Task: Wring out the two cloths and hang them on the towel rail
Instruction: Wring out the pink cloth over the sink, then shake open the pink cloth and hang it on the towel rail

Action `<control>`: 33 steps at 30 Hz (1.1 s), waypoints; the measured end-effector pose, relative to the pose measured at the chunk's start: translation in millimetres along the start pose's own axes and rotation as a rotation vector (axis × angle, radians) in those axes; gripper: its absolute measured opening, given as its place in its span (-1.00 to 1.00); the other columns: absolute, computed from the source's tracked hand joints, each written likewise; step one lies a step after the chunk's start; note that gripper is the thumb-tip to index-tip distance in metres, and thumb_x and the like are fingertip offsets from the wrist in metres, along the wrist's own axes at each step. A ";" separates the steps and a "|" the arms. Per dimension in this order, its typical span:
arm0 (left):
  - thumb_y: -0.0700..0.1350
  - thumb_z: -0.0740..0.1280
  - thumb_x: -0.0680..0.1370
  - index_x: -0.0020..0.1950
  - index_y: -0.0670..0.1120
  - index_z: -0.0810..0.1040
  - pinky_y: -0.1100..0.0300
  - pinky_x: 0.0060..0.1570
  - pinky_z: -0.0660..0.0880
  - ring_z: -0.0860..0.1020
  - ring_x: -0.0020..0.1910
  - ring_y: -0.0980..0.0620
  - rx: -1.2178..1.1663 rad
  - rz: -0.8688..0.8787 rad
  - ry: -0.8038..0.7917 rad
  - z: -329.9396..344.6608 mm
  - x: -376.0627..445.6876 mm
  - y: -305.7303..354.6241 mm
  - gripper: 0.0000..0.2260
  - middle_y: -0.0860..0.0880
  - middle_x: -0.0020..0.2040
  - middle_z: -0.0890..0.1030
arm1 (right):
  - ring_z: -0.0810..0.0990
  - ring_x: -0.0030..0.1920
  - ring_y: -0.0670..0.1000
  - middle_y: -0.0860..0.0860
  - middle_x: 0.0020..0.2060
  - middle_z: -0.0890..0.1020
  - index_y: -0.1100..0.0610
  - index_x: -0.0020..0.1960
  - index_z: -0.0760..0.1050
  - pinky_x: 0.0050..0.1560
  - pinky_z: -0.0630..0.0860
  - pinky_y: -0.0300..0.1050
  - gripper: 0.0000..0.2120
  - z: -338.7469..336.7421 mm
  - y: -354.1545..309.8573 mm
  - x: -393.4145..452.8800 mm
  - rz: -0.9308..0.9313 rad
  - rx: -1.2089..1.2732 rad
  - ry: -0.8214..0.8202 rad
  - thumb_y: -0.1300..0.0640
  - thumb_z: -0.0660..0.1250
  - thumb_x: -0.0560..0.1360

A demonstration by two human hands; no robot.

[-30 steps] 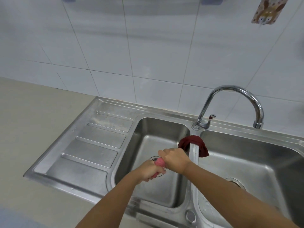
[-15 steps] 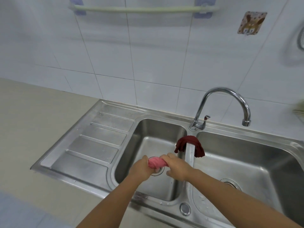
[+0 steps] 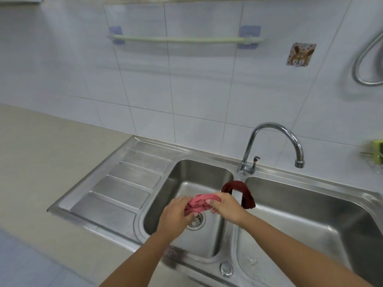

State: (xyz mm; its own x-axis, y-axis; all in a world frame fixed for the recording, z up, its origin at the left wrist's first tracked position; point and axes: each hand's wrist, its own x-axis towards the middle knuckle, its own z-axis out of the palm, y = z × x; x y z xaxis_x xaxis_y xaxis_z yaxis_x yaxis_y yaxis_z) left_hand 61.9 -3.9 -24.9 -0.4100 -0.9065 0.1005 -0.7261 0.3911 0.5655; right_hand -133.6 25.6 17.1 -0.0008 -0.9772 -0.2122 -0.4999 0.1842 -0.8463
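A bunched pink cloth [image 3: 199, 204] is held over the left basin of the steel sink [image 3: 207, 168]. My left hand [image 3: 176, 216] grips its left end and my right hand [image 3: 226, 206] grips its right end. A dark red cloth [image 3: 246, 195] hangs draped over the divider between the two basins, just behind my right hand. The pale green towel rail [image 3: 186, 39] is on the tiled wall above the sink, with nothing hanging on it.
A curved chrome tap [image 3: 275, 141] rises behind the divider. A drain strainer [image 3: 195, 221] sits below my hands. The draining board [image 3: 120, 189] lies left, a rack with a green sponge [image 3: 376, 154] far right, and a metal hose [image 3: 364, 59] on the wall.
The view has tilted up, bringing the towel rail into sight. The pink cloth has loosened from a tight twist into a wider bunch between my hands, which have moved slightly apart.
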 end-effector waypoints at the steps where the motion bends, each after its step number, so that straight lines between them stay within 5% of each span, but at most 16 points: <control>1: 0.14 0.42 0.44 0.29 0.12 0.47 0.20 0.13 0.51 0.54 0.06 0.17 -0.069 -0.026 -0.037 -1.8 0.2 1.9 -0.56 0.18 0.08 0.57 | 0.58 -0.27 -0.06 0.02 -0.15 0.66 0.19 0.12 0.62 -0.31 0.45 -0.42 -0.79 -1.3 -0.1 0.0 -0.001 0.005 -0.008 0.16 0.24 0.61; 5: 0.08 0.39 0.49 0.24 0.08 0.54 0.14 0.09 0.57 0.59 -0.03 0.17 -0.248 -0.101 -0.065 -5.5 5.3 16.3 -0.67 0.16 -0.01 0.59 | 0.58 -0.23 -0.03 -0.01 -0.15 0.66 0.18 0.16 0.61 -0.30 0.45 -0.39 -0.76 -6.5 -1.0 1.1 0.005 -0.011 -0.044 0.15 0.21 0.63; 8: -0.01 0.35 0.55 0.07 0.01 0.64 0.11 0.02 0.58 0.59 -0.11 0.12 -0.219 -0.141 0.012 -8.1 10.8 19.3 -0.85 0.13 -0.12 0.57 | 0.60 -0.08 -0.01 0.05 0.00 0.66 0.13 0.19 0.58 0.03 0.53 -0.15 -0.72 -8.6 2.2 3.5 0.010 -0.129 -0.098 0.05 0.16 0.64; 13: -0.03 0.27 0.59 -0.01 -0.01 0.66 0.12 -0.03 0.55 0.61 -0.15 0.04 -0.213 -0.207 0.004 -13.9 16.7 16.1 -0.83 0.02 -0.13 0.67 | 0.53 0.22 0.03 0.04 0.16 0.60 -0.03 0.25 0.57 0.34 0.39 0.04 -0.71 -3.6 9.1 9.6 -0.037 -0.247 -0.031 0.00 0.19 0.60; 17: -0.12 0.31 0.53 -0.11 -0.02 0.61 0.05 -0.10 0.58 0.62 -0.21 0.03 -0.269 -0.252 -0.044 -17.1 21.5 16.9 -0.91 0.00 -0.20 0.67 | 0.56 0.04 -0.07 -0.02 -0.03 0.63 -0.08 0.08 0.67 0.13 0.42 -0.22 -0.76 -1.7 -2.5 10.8 -0.097 -0.145 0.166 0.17 0.33 0.52; 22: -0.24 0.33 0.45 -0.24 0.01 0.51 0.17 -0.27 0.46 0.49 -0.35 0.11 -0.274 -0.275 -0.114 -15.6 20.4 20.7 -0.85 0.05 -0.30 0.60 | 0.62 -0.05 -0.13 -0.10 -0.13 0.71 0.07 -0.02 0.70 -0.06 0.42 -0.44 -0.78 -1.5 -11.9 17.1 -0.083 -0.137 0.157 0.29 0.35 0.46; 27: -0.13 0.39 0.50 -0.21 -0.01 0.52 0.22 -0.27 0.47 0.54 -0.33 0.08 -0.325 -0.289 -0.137 -17.8 24.3 14.9 -0.89 0.03 -0.28 0.61 | 0.59 -0.16 -0.05 -0.06 -0.26 0.64 0.02 -0.21 0.63 -0.20 0.41 -0.27 -0.90 -14.3 -5.1 18.6 -0.042 -0.218 0.138 0.13 0.39 0.47; 30: -0.13 0.34 0.56 -0.16 -0.04 0.53 0.30 -0.31 0.46 0.56 -0.31 0.06 -0.366 -0.314 -0.098 -22.3 26.1 14.6 -0.90 0.00 -0.24 0.63 | 0.49 -0.32 -0.05 0.00 -0.36 0.53 0.10 -0.38 0.49 -0.25 0.37 -0.15 -0.70 -18.7 -1.4 19.0 -0.022 -0.258 0.091 0.04 0.39 0.49; 33: -0.13 0.32 0.58 -0.12 -0.05 0.55 0.38 -0.26 0.41 0.57 -0.23 0.12 -0.350 -0.304 -0.072 -23.0 26.4 14.6 -0.91 0.06 -0.20 0.63 | 0.51 -0.33 -0.06 0.04 -0.38 0.57 0.22 -0.26 0.60 -0.22 0.44 -0.10 -0.76 -18.7 -0.8 20.1 -0.016 -0.204 0.075 0.07 0.39 0.49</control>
State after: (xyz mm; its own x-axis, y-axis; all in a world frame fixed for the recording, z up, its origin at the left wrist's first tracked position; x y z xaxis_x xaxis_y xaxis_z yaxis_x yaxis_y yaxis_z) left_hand 53.1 -25.8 4.9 -0.2535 -0.9535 -0.1629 -0.5947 0.0209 0.8037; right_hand -149.4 3.9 22.6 -0.0524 -0.9864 -0.1560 -0.6652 0.1510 -0.7312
